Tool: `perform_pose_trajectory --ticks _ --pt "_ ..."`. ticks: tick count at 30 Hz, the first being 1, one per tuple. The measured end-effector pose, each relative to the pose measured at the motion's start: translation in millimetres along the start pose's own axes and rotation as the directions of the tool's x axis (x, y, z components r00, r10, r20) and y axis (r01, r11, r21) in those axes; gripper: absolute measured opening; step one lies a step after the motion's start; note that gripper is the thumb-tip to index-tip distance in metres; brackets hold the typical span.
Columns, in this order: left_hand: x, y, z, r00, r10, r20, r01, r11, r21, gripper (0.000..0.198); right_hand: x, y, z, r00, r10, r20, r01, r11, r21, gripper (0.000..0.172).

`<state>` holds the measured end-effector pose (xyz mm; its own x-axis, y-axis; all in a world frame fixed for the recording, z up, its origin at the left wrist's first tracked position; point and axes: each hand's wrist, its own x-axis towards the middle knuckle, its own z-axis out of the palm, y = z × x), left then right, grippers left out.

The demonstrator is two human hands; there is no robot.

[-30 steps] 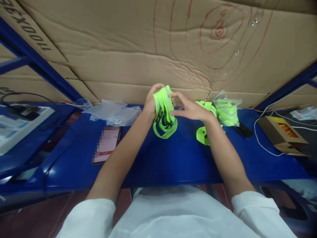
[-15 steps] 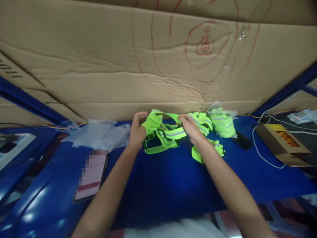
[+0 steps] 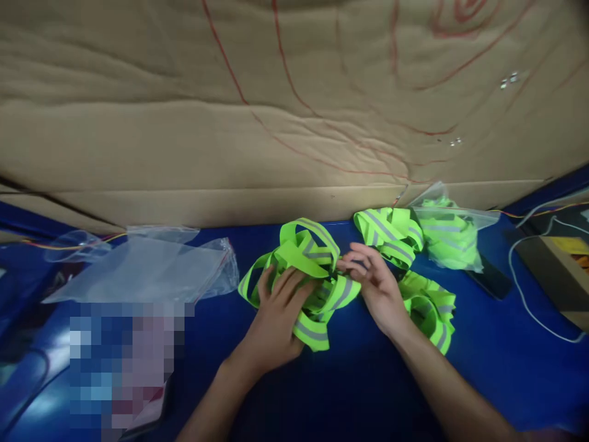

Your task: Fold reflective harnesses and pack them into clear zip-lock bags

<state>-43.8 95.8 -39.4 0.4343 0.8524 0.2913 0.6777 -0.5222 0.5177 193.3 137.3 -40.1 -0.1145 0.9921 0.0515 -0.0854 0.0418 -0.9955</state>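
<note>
A loose tangle of neon-yellow reflective straps with grey stripes (image 3: 317,298) lies on the blue table in front of me. My left hand (image 3: 276,322) presses down on its near left side, fingers sunk between the loops and closed on them. At its right edge hovers my right hand (image 3: 375,285), palm turned inward and fingers loosely apart; whether its fingertips touch a loop I cannot tell. Behind that hand lies a second strap bundle (image 3: 389,233). A third bundle (image 3: 430,310) rests beside my right wrist.
Clear plastic bags (image 3: 138,264) lie at left, above a partly pixelated phone (image 3: 147,405). On the right are a zip bag of straps (image 3: 448,239), a dark flat object (image 3: 490,276), a white cable (image 3: 527,310) and a small cardboard box (image 3: 561,270). A cardboard wall (image 3: 184,147) stands behind.
My left hand has moved from the tangle's upper left down onto it. The right hand has let go of the straps, and the tangle now lies apart from the back bundle. My view has shifted closer.
</note>
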Motion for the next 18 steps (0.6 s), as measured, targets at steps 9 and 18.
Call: perform_pose_trajectory --ticks 9,18 --pt "-8 -13 -5.8 0.877 -0.398 -0.268 0.332 0.906 -0.263 0.073 -10 -9 -10 0.841 0.090 0.534 0.316 0.720 -0.618 0.092" --pt "-22 -15 -31.5 0.771 -0.457 -0.443 0.313 0.878 -0.361 0.047 -18 -12 -4 0.878 -0.237 0.416 0.479 0.431 -0.765 0.055"
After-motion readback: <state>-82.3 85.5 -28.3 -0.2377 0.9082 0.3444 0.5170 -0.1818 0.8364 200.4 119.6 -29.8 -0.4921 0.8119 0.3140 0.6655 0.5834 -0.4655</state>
